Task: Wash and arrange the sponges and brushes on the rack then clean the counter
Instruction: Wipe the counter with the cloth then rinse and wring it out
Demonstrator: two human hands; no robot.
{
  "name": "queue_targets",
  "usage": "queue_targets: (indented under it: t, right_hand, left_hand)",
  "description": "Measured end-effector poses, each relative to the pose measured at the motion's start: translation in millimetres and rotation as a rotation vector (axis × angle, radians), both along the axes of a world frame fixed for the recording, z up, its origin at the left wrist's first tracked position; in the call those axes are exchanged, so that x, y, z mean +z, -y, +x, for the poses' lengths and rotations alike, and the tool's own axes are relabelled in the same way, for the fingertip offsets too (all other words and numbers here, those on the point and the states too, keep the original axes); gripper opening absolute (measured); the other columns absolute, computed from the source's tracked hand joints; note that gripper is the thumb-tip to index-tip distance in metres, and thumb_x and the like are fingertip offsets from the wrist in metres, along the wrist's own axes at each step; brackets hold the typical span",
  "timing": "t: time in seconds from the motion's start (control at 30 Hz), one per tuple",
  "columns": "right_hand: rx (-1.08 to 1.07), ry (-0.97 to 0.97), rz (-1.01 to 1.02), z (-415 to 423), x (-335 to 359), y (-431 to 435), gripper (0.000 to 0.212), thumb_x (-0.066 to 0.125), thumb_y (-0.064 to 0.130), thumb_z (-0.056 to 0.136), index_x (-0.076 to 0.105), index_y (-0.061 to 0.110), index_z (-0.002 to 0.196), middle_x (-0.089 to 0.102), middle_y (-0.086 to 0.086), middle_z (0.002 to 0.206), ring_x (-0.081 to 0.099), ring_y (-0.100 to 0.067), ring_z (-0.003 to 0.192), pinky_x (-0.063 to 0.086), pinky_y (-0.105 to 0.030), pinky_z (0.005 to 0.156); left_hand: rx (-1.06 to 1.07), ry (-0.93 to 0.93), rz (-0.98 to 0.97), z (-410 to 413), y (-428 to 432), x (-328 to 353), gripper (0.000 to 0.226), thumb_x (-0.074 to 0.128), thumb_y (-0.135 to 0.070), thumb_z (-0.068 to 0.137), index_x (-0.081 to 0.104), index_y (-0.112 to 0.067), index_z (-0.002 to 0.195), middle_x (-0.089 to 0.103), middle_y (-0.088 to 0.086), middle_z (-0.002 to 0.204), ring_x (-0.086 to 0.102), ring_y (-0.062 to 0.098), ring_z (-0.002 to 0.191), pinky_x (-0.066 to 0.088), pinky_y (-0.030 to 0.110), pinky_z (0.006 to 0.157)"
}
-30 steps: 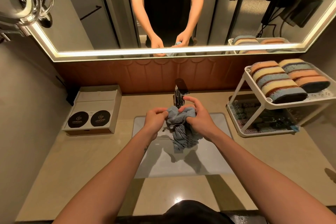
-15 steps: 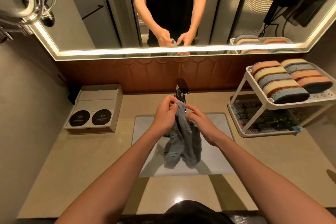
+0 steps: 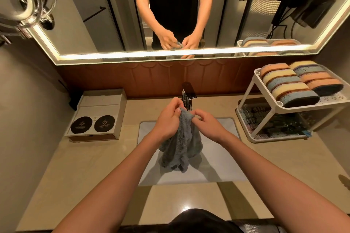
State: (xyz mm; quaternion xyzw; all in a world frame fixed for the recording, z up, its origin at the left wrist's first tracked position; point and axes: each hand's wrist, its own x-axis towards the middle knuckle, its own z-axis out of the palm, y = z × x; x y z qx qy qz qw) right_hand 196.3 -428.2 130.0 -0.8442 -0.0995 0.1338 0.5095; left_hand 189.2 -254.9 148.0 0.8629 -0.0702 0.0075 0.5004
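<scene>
Grey cloth (image 3: 180, 143) hangs pinched by your left hand (image 3: 166, 123) and right hand (image 3: 208, 125); faucet (image 3: 187, 91) just behind the grip, sponge rack (image 3: 274, 139) off right

The cloth (image 3: 181, 143) in my left hand (image 3: 167, 123) and right hand (image 3: 206, 125) hangs over the sink (image 3: 217, 166); tap (image 3: 187, 96) just behind, box (image 3: 98, 115) left, rack (image 3: 269, 139) right.

Bare counter (image 3: 85, 172) lies open to you either side of the sink (image 3: 223, 161), where a cloth (image 3: 180, 149) hangs; a box (image 3: 98, 113) blocks the back left, a rack (image 3: 272, 138) the back right, the faucet (image 3: 187, 96) dead centre.
</scene>
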Motion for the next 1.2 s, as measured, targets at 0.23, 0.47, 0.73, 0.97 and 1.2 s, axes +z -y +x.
queue_targets:
  t: [0.23,0.47,0.73,0.97,1.2]
  right_hand:
    - [-0.009,0.181,-0.173,3.8,10.2,1.1,0.013,0.05,0.03,0.092,0.059,0.027,0.083,0.064,0.003,0.077,0.06,-0.02,0.076,0.051,-0.043,0.067]
    - [-0.049,0.375,-0.42,8.3,7.0,7.3,0.014,0.039,0.042,0.098,0.053,0.04,0.1,0.063,0.01,0.072,0.058,-0.008,0.066,0.053,-0.04,0.059]
    - [0.001,0.214,-0.474,4.2,12.0,1.7,0.02,0.04,0.033,0.099,0.058,0.024,0.095,0.065,0.002,0.082,0.061,-0.021,0.078,0.047,-0.034,0.065]
    - [0.033,-0.475,0.173,-0.8,28.8,-5.6,0.036,0.048,0.049,0.093,0.068,0.018,0.097,0.074,-0.005,0.084,0.071,-0.02,0.079,0.055,-0.031,0.071]
    - [-0.135,-0.378,0.366,0.3,7.6,-21.5,0.02,0.054,0.017,0.085,0.061,0.003,0.097,0.059,-0.019,0.087,0.056,-0.028,0.082,0.043,-0.038,0.074]
  left_hand:
    - [0.182,0.125,0.337,-7.1,-14.9,-8.2,0.014,0.038,-0.02,0.107,0.041,-0.031,0.1,0.059,-0.008,0.078,0.055,0.019,0.074,0.038,0.035,0.057]
    - [0.134,0.365,0.551,5.8,-27.6,6.1,0.009,0.052,-0.021,0.098,0.051,-0.029,0.104,0.068,-0.004,0.082,0.062,0.021,0.072,0.048,0.038,0.059]
    - [0.122,0.491,0.73,4.6,-28.1,6.5,0.012,0.066,-0.016,0.09,0.062,-0.022,0.101,0.066,-0.002,0.091,0.059,0.022,0.077,0.046,0.035,0.067]
    - [0.348,0.372,0.377,2.2,-20.6,-6.9,0.016,0.053,-0.023,0.102,0.066,-0.031,0.101,0.065,-0.016,0.091,0.051,0.007,0.084,0.03,0.029,0.08]
    - [0.453,-0.316,0.018,-15.6,-22.7,-53.3,0.033,0.054,-0.032,0.1,0.052,-0.011,0.126,0.053,0.009,0.126,0.054,0.024,0.113,0.046,0.038,0.093]
